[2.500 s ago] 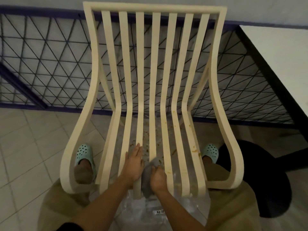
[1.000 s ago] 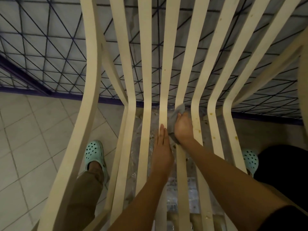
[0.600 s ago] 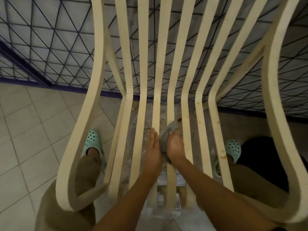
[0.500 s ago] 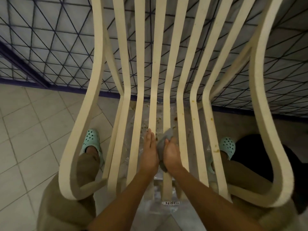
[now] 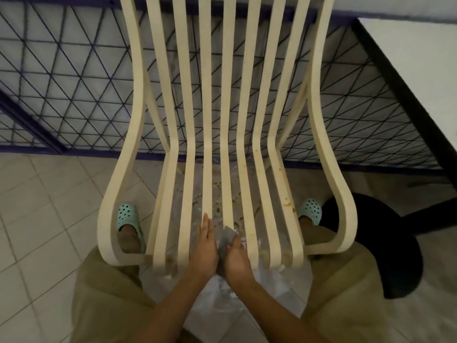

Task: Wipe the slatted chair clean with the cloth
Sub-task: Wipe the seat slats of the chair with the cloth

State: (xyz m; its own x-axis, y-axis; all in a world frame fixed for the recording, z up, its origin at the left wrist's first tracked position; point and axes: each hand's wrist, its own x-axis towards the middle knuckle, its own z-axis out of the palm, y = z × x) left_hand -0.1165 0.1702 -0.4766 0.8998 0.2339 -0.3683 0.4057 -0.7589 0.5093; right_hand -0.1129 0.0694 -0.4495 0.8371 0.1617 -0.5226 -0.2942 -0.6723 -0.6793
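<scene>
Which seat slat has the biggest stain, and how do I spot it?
Look at the chair seat. Take the rightmost thin slat, just inside the thick right armrest and beside the right shoe. It alone carries a long orange-brown smear; its neighbours show only specks.

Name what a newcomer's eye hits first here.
The cream slatted chair fills the centre, seen from above. At its front edge, the right hand grips a grey cloth on a slat, with the left hand flat beside it. Orange-brown stains speckle the right seat slats.
</scene>
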